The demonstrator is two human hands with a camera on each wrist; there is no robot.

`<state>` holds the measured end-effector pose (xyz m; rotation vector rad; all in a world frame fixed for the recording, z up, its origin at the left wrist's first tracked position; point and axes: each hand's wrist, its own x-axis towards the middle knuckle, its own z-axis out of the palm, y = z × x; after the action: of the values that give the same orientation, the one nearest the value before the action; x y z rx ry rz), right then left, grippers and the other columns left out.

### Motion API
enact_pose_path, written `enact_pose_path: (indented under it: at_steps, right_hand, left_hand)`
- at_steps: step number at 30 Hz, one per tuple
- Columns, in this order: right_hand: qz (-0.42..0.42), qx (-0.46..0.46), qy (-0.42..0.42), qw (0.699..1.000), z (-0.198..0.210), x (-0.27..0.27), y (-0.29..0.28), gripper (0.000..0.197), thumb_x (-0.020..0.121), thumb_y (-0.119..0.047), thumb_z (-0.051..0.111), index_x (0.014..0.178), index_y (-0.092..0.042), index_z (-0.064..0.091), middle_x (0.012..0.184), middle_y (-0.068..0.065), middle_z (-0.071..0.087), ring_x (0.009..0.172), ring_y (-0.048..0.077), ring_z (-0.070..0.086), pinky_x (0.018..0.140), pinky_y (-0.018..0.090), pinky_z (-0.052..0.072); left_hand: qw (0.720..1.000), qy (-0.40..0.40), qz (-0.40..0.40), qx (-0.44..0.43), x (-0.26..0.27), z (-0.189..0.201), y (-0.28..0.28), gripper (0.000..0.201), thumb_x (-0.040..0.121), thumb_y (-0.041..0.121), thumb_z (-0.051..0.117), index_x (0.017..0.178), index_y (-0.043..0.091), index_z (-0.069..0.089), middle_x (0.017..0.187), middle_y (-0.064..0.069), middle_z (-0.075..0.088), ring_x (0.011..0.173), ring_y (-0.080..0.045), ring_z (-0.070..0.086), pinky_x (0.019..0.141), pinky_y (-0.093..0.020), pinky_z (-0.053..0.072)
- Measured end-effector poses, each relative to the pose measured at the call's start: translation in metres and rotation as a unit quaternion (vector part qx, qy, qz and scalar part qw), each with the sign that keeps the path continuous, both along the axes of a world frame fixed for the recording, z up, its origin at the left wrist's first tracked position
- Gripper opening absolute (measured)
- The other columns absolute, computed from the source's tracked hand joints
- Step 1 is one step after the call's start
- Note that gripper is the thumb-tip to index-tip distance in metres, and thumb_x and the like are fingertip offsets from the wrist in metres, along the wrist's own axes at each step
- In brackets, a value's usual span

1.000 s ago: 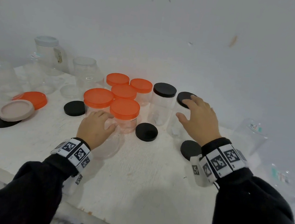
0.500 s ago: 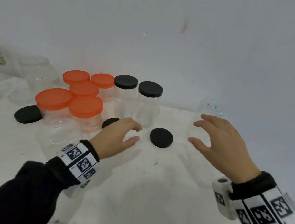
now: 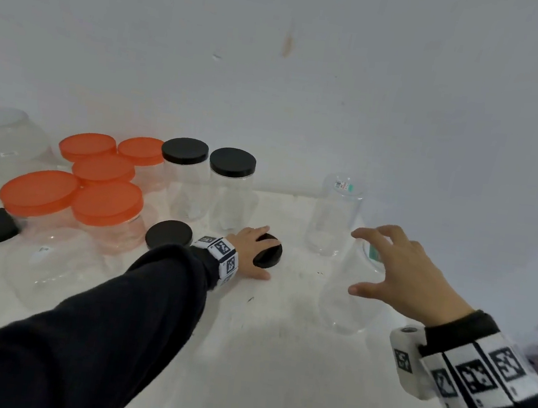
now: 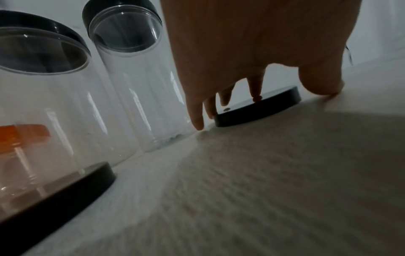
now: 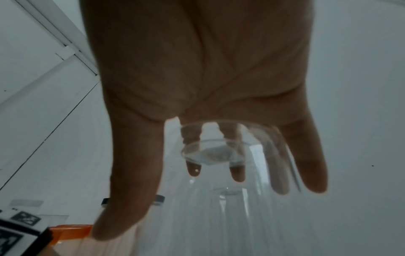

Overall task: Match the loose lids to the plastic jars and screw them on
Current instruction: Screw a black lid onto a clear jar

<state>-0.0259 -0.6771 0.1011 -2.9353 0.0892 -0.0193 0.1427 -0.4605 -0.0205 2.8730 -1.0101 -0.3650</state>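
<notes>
While the left hand (image 3: 251, 252) rests spread fingers on a loose black lid (image 3: 268, 256), holding nothing, the right hand (image 3: 401, 277) hovers open-gripped over a lidless clear jar (image 3: 347, 301), so next comes grasping both.

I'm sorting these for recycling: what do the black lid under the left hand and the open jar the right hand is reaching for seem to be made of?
Black lid: looks like opaque plastic with a matte, smooth top.
Open jar: clear and thin-walled with streaky highlights, probably plastic; glass cannot be ruled out by look alone.

five orange-lidded jars (image 3: 107, 204), two black-lidded jars (image 3: 229, 188), three loose black lids (image 3: 169, 235)
</notes>
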Motion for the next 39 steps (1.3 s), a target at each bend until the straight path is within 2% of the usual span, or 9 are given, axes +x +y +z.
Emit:
enact_pose_path:
  at_steps: [5,8,13,18,23,27,31,36,39]
  right_hand:
    - [0.019,0.016,-0.034,0.999,0.003,0.002,0.000,0.079,0.061,-0.043,0.083,0.123,-0.040,0.034,0.130,-0.012,0.030,0.099,0.016,0.045,0.077,0.036,0.048]
    - [0.029,0.037,-0.045,0.998,0.001,0.006,0.001,0.079,0.061,-0.035,0.085,0.119,-0.032,0.032,0.125,-0.010,0.029,0.092,0.017,0.048,0.073,0.032,0.044]
    - [0.043,0.100,-0.070,0.992,-0.005,0.008,0.001,0.076,0.065,-0.027,0.084,0.124,-0.027,0.036,0.126,-0.006,0.031,0.091,0.020,0.051,0.074,0.026,0.037]
    - [0.037,0.152,-0.081,0.984,-0.014,0.016,0.015,0.085,0.063,-0.038,0.083,0.133,-0.025,0.037,0.131,-0.001,0.038,0.095,0.012,0.043,0.081,0.023,0.033]
    - [0.038,0.217,-0.095,0.971,-0.030,0.026,0.043,0.086,0.055,-0.042,0.086,0.123,-0.020,0.039,0.118,-0.005,0.041,0.103,0.007,0.042,0.082,0.020,0.033]
    - [0.048,0.258,-0.086,0.961,-0.047,0.037,0.067,0.074,0.059,-0.032,0.087,0.109,-0.021,0.032,0.117,-0.004,0.041,0.109,0.010,0.043,0.083,0.021,0.034]
    - [0.046,0.288,-0.055,0.955,-0.059,0.047,0.087,0.072,0.057,-0.024,0.087,0.103,-0.016,0.033,0.110,0.002,0.043,0.099,0.020,0.047,0.068,0.023,0.040]
    - [0.075,0.314,-0.005,0.947,-0.064,0.058,0.110,0.081,0.054,-0.013,0.087,0.121,-0.017,0.042,0.114,0.000,0.035,0.105,0.016,0.043,0.068,0.018,0.038]
    - [0.093,0.311,0.008,0.946,-0.067,0.061,0.123,0.080,0.056,-0.022,0.089,0.124,-0.018,0.047,0.114,-0.002,0.036,0.103,0.014,0.045,0.067,0.014,0.038]
  left_hand:
    - [0.999,0.016,0.013,-0.029,0.002,0.004,-0.004,0.069,0.083,0.046,0.061,0.142,0.033,0.029,0.146,-0.003,0.027,0.129,-0.026,0.026,0.106,-0.040,0.031]
    - [0.998,0.048,0.021,-0.038,-0.003,0.008,0.000,0.070,0.080,0.043,0.066,0.140,0.030,0.033,0.139,-0.006,0.031,0.127,-0.025,0.029,0.106,-0.040,0.032]
    - [0.994,0.093,0.024,-0.044,-0.024,0.020,0.029,0.071,0.082,0.044,0.066,0.142,0.030,0.031,0.140,-0.005,0.028,0.130,-0.023,0.026,0.109,-0.036,0.028]
    - [0.991,0.063,0.057,-0.101,-0.049,0.039,0.078,0.073,0.078,0.049,0.068,0.141,0.033,0.033,0.137,0.000,0.033,0.126,-0.017,0.032,0.107,-0.029,0.028]
    - [0.972,0.037,0.118,-0.201,-0.070,0.056,0.127,0.083,0.065,0.064,0.063,0.138,0.036,0.037,0.131,0.006,0.037,0.117,-0.011,0.036,0.097,-0.023,0.032]
    - [0.949,0.007,0.156,-0.273,-0.082,0.061,0.158,0.091,0.053,0.073,0.052,0.136,0.037,0.039,0.130,0.006,0.040,0.116,-0.008,0.038,0.095,-0.020,0.031]
    - [0.928,-0.016,0.175,-0.327,-0.095,0.063,0.177,0.082,0.055,0.070,0.057,0.131,0.044,0.039,0.131,0.010,0.041,0.118,-0.004,0.038,0.092,-0.010,0.027]
    - [0.898,-0.048,0.190,-0.394,-0.107,0.062,0.188,0.074,0.058,0.065,0.062,0.127,0.048,0.039,0.129,0.011,0.042,0.120,-0.004,0.040,0.103,-0.027,0.035]
    - [0.881,-0.078,0.197,-0.423,-0.112,0.065,0.193,0.072,0.061,0.064,0.062,0.128,0.047,0.040,0.129,0.010,0.045,0.120,-0.002,0.040,0.101,-0.026,0.036]
